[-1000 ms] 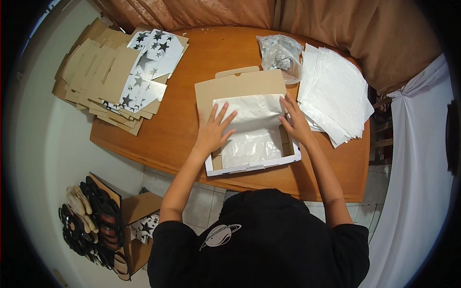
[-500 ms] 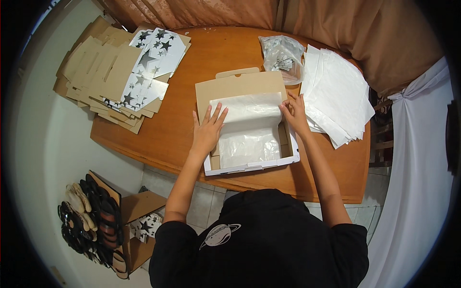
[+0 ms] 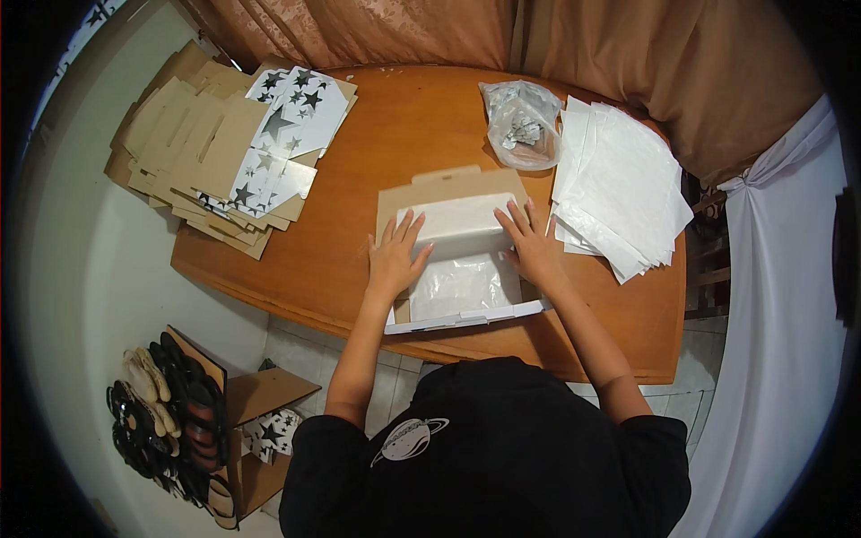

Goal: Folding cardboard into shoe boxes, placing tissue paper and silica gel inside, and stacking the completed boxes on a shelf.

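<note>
An open cardboard box (image 3: 502,316), white outside and brown inside, sits near the front edge of the table. White tissue paper (image 3: 462,285) lines its floor and runs up over the raised lid (image 3: 439,184). My left hand (image 3: 393,258) rests with spread fingers on the left edge of the paper where it meets the lid. On the opposite edge, my right hand (image 3: 531,247) lies open too, its fingers stretched over the paper and lid. Neither hand grips anything. My palms hide parts of the box's side walls.
Flat cardboard box blanks (image 3: 193,134), some with black stars on white, are piled at the far left. A clear plastic bag (image 3: 522,125) of small silvery pieces stands beside a stack of white paper sheets (image 3: 619,188) on the right. Sandals (image 3: 170,403) hang at lower left.
My right hand has released its pinch on the paper's edge and flattened onto it, moving left. The lid has tilted further upright, toward me.
</note>
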### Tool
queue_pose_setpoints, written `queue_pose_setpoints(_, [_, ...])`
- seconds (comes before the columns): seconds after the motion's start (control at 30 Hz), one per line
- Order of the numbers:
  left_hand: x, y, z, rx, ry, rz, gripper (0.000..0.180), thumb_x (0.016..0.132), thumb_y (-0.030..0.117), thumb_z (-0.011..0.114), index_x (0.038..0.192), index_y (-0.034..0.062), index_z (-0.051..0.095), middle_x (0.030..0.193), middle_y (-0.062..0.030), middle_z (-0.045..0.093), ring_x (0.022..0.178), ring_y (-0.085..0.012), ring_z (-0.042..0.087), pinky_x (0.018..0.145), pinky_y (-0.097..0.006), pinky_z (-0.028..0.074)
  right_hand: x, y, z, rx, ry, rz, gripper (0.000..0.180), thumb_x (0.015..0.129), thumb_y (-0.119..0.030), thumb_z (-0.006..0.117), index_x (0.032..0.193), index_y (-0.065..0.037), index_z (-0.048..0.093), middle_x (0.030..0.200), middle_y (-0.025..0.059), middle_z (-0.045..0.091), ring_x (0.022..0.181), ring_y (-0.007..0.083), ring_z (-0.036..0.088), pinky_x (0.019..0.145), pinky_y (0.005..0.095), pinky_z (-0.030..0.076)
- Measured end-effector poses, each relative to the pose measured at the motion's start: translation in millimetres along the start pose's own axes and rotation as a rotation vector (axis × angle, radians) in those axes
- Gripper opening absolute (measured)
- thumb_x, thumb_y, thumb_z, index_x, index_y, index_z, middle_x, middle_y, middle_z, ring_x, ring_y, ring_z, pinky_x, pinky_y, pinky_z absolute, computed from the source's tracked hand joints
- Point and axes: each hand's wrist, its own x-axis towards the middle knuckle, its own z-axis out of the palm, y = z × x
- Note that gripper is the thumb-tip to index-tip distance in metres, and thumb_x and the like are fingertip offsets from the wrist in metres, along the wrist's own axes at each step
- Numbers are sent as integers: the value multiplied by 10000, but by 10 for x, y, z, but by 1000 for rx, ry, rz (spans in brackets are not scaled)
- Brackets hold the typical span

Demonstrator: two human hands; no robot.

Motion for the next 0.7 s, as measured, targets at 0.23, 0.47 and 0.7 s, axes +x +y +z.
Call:
queue_pose_setpoints(0.23, [-41,97,-58,-101,-29,67,594,803,508,510,1301,197,416,1383,-69,350,1238,-332,345,969,-620,215,-185,-68,-218,18,-70,103,667,753,-331,644,1334,-243,326,1409,53,281,1311,339,210,976,655,162])
queue_pose_setpoints(0.47, [303,543,-253,-10,367,38,469,794,421,562,1160,127,551,1319,-95,421,1229,-325,359,1012,-586,112,133,346,-416,527,511,101,376,852,-252,532,1189,-92,491,1313,149,408,1238,364,341,1003,511,248])
queue_pose_setpoints(0.7, [1690,987,186,-143,243,542,350,824,268,491,1100,72,579,1221,-102,515,1158,-305,444,960,-493,315,966,964,-39,446,565,23,296,801,-49,492,1090,-8,540,1150,170,524,1039,337,517,876,344,430])
